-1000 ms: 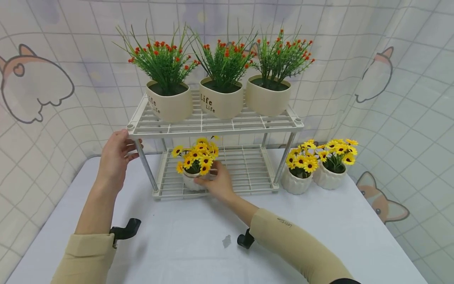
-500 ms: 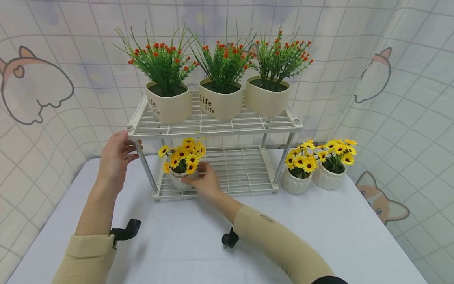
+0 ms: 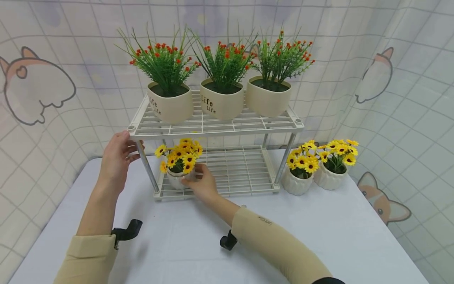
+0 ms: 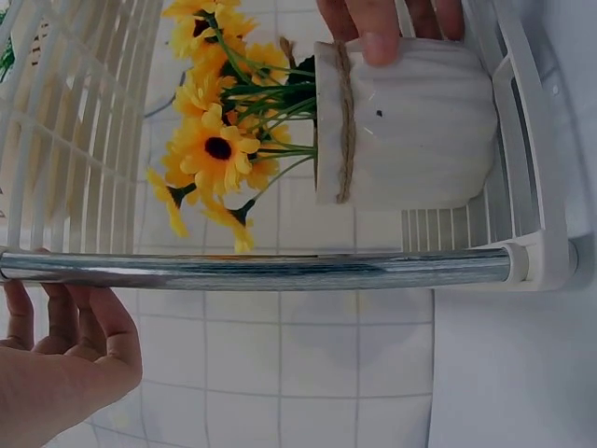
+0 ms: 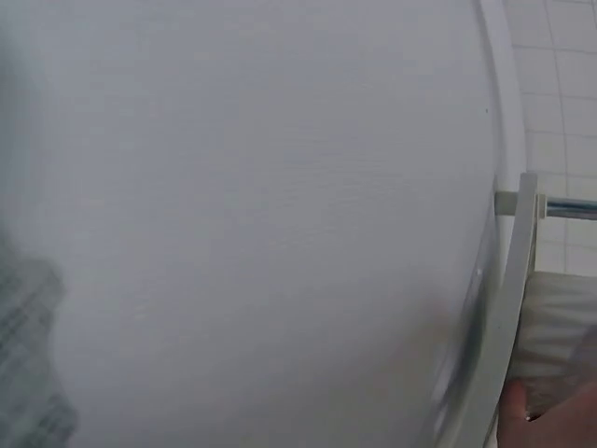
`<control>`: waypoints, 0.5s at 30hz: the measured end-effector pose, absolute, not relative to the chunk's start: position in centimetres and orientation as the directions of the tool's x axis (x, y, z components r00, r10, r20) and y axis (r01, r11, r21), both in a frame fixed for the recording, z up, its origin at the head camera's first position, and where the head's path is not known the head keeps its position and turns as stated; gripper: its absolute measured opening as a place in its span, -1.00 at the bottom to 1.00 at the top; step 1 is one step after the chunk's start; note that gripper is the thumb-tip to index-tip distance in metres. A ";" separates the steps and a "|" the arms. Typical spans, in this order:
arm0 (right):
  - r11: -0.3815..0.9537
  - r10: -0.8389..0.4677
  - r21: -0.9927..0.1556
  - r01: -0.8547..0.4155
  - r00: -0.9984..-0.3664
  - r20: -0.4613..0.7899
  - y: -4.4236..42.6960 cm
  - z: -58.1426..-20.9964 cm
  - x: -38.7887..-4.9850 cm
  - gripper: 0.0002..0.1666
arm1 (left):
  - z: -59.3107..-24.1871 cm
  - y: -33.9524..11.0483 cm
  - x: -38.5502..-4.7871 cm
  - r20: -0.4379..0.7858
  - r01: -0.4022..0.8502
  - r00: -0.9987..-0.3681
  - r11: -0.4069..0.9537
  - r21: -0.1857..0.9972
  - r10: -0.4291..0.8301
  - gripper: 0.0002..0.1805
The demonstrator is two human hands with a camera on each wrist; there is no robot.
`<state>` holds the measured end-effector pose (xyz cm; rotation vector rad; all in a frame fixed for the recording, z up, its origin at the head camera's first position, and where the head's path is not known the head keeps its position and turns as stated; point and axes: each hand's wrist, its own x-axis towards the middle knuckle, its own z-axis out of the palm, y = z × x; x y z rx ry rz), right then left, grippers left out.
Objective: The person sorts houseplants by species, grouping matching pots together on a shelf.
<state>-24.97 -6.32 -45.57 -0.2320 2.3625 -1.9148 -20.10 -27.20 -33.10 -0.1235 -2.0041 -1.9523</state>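
My right hand (image 3: 204, 185) grips a white ribbed flower pot (image 3: 175, 180) of yellow daisy-like flowers by its right side. The pot stands at the left end of the lower tier of a white wire rack (image 3: 234, 165). A twine band (image 4: 346, 126) circles the pot's rim in the left wrist view, with thumb and fingertips (image 4: 378, 47) on its wall. My left hand (image 3: 115, 157) holds the rack's front left corner, its fingers around the metal post (image 4: 261, 271). In the right wrist view only part of the right hand (image 5: 550, 425) shows, beside the pot.
On the upper tier stand a left cream pot (image 3: 170, 104), a middle one (image 3: 221, 101) and a right one (image 3: 268, 98), with red-flowered plants. Two more yellow-flowered pots, a nearer one (image 3: 297, 182) and a farther one (image 3: 330, 177), sit on the white table (image 3: 170, 244) right of the rack.
My right hand has moved the yellow-flowered pot leftward along the lower tier, towards the left post. The left hand has stayed at the rack's corner.
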 end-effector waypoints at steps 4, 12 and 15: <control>0.181 -0.206 -0.980 -0.076 -0.978 0.037 -5.3 -45.8 -24.6 -0.33 | -33.1 -27.2 -20.1 0.297 0.290 -0.939 0.064 0.955 -0.173 -0.66; 0.186 -0.306 -0.978 -0.092 -0.952 0.032 -2.8 -45.8 -22.7 -0.42 | -32.8 -27.2 -20.0 0.298 0.294 -0.940 0.052 0.955 -0.164 -0.65; 0.149 -0.344 -0.987 -0.058 -0.939 0.003 -1.3 -45.4 -21.6 -0.48 | -32.7 -27.2 -20.0 0.287 0.284 -0.944 0.042 0.958 -0.164 -0.66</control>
